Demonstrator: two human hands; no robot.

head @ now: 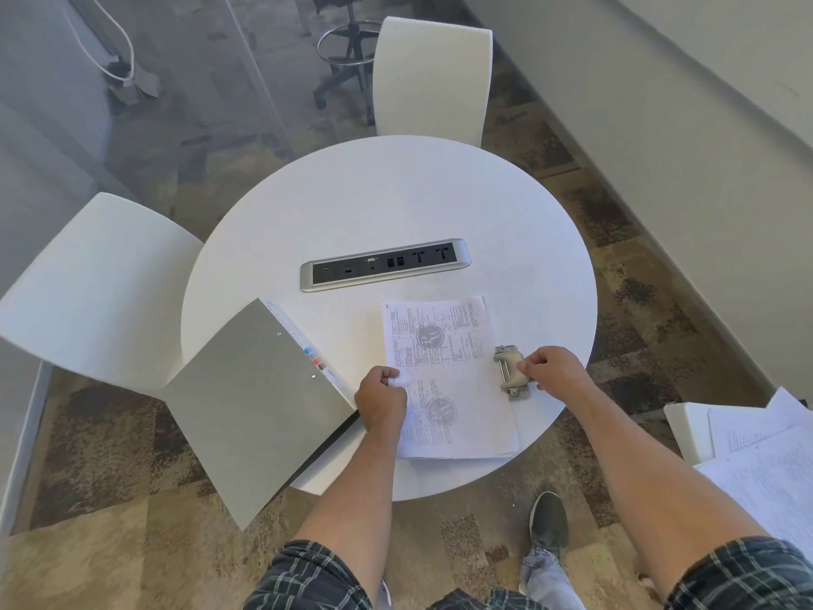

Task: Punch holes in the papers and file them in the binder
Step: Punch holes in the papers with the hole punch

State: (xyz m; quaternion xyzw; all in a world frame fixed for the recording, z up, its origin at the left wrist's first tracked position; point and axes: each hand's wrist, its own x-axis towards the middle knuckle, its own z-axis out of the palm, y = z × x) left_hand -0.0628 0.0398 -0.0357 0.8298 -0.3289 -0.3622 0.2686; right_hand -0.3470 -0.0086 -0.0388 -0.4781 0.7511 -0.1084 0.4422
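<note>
From my feed I look down on a round white desk with a silver-framed strip of black sockets set into its middle. A stack of white printed papers lies on the near half of the desk, its near edge close to the rim. My left hand sits at the stack's left edge, and its grip is closed, the fingers curled and pinching that edge of the paper. My right hand is at the stack's right edge, where a small grey metal hole punch sits on the paper's border; the grip there is closed on the punch, with fingertips curled onto its handle. I cannot tell whether the handle is pressed down.

To the left of the papers lies an open grey ring binder, its cover hanging out past the desk's rim. A strip with blue and red marks shows along its inner edge, just beside the left hand.

Two white chairs stand around the desk, one at the far side and one at the left. On the right, off the desk, more loose white sheets lie on a white surface. Patterned brown carpet covers the floor, and a dark shoe shows below the desk.
</note>
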